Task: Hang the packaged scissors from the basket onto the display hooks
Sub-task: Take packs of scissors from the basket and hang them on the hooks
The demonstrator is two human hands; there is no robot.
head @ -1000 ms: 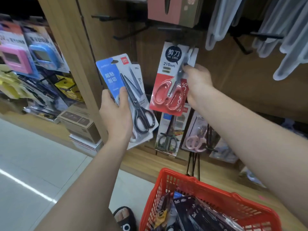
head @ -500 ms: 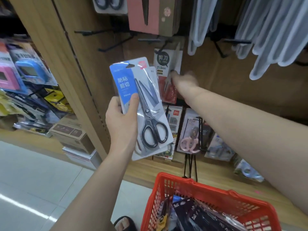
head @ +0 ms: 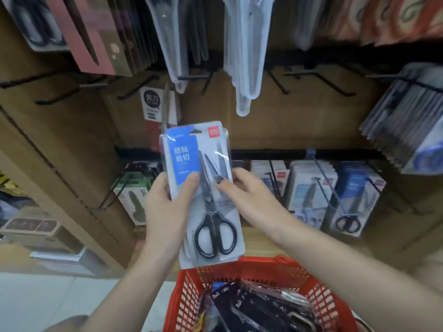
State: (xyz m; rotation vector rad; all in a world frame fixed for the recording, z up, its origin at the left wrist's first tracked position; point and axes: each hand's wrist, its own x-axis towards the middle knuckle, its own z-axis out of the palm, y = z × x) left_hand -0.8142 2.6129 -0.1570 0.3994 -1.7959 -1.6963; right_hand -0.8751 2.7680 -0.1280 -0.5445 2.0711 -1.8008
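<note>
Bare black wire display hooks (head: 191, 77) project from the brown board wall (head: 299, 116), with open board between them. Access from above is crowded by hanging translucent white plastic packs (head: 244, 56) and a dark pink flat box (head: 96, 37). Below, a row of hung blister-carded scissors packs (head: 309, 192) fills the lower rail, and a red plastic mesh basket (head: 318, 293) occupies the foreground.

The packaged scissors (head: 203, 195) have black handles and dark grey blades on a white card with a bright blue panel bearing white characters and a small red logo square at its top. The basket (head: 321, 298) below is red-orange lattice plastic holding mostly black packets (head: 259, 305). Behind, the display board (head: 299, 116) is tan brown with black hooks (head: 309, 74), and translucent white hangers (head: 244, 56) hang above.
</note>
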